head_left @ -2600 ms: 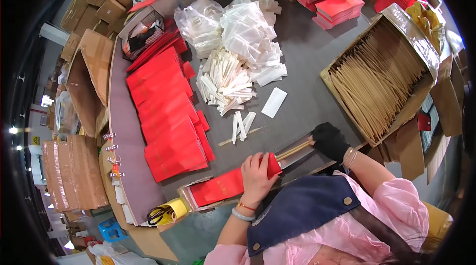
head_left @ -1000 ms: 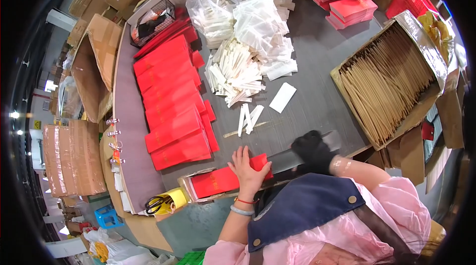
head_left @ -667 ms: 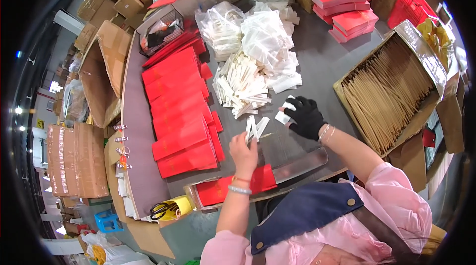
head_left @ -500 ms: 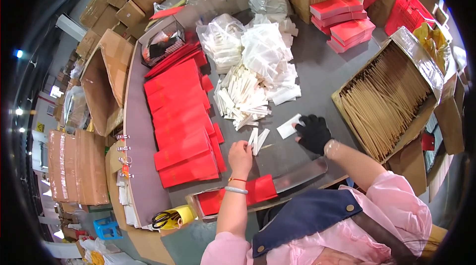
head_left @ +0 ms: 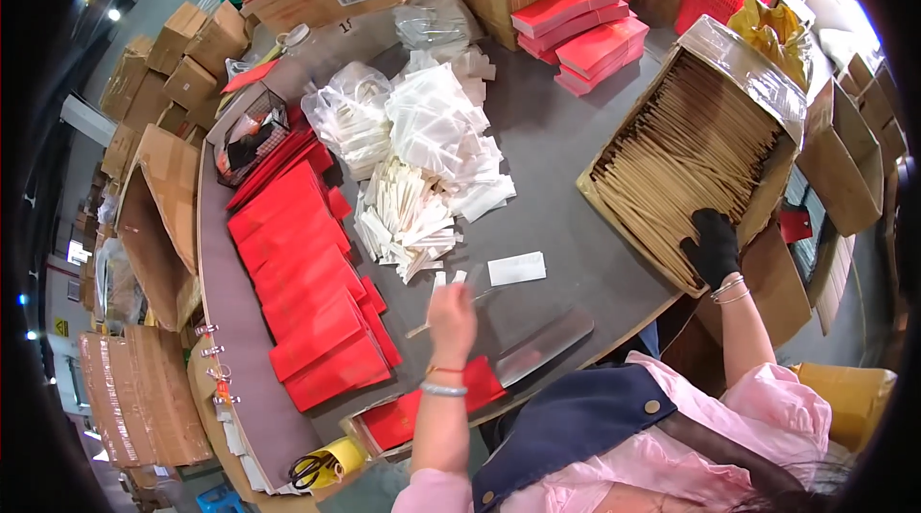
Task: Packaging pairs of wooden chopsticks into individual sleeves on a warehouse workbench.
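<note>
My left hand (head_left: 451,323) is over the near middle of the table, blurred, fingers curled closed. White paper strips (head_left: 439,281) show just beyond its fingers; whether it grips them is hidden. My right hand (head_left: 713,249), in a black fingerless glove, reaches over the near right edge of an open cardboard box (head_left: 628,243). Its fingers, thumb apart, are at the thin brown sticks (head_left: 686,163) packed inside. A flat white paper packet (head_left: 516,268) lies between my hands. Farther off is a heap of loose white strips (head_left: 403,216) beside white packets (head_left: 436,120).
Overlapping red envelopes (head_left: 297,273) line the left side. Near the front edge lie a red-lined tray (head_left: 389,424) and a curved metal sheet (head_left: 547,348). Stacked red packs (head_left: 600,48) stand at the back. A yellow holder (head_left: 347,455) with scissors is at the front left corner.
My right hand has left the white packet and moved right to the box of sticks. My left hand remains near the strips, its fingers now more hidden. The whole view has shifted.
</note>
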Demonstrator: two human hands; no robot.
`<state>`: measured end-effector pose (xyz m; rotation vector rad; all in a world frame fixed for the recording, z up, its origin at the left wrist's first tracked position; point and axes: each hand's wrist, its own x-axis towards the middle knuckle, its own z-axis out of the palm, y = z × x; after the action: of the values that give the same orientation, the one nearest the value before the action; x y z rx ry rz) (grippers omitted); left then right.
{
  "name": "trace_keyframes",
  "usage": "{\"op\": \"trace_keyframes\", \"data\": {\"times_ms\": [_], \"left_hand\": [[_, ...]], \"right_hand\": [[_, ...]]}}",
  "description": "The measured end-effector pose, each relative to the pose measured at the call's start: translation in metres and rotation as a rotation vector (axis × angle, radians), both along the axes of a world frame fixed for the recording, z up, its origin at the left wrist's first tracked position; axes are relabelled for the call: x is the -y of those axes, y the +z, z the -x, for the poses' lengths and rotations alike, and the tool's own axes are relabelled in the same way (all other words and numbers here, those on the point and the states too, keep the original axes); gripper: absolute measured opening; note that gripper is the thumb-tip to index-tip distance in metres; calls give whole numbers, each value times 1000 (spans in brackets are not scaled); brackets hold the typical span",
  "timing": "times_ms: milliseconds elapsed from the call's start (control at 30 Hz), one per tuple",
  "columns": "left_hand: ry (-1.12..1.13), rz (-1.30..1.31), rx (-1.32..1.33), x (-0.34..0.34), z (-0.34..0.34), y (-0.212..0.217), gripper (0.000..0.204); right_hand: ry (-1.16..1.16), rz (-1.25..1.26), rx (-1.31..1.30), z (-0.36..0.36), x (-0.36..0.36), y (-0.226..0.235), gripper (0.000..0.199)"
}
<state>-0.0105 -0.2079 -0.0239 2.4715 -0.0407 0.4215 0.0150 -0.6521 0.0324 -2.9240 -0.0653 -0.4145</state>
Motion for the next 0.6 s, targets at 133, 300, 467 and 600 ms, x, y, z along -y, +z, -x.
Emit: {"op": "trace_keyframes", "data": {"times_ms": [133,300,467,600], "left_hand": [[-289,-49,99,46,-36,-9,10],[-215,-182,-58,50,-47,-7,17],[-168,-247,-265,49,-42,0,19],[-158,35,-331,52,-20,12,17]], "right_hand": [[-78,-5,-77,-2,10,-18,27],[-160,-22,-80,-8,-2,-23,17],[-176,-91,-172,-9,-4,-16,21],[-162,-138,-221,-12,-2,-22,23]]}}
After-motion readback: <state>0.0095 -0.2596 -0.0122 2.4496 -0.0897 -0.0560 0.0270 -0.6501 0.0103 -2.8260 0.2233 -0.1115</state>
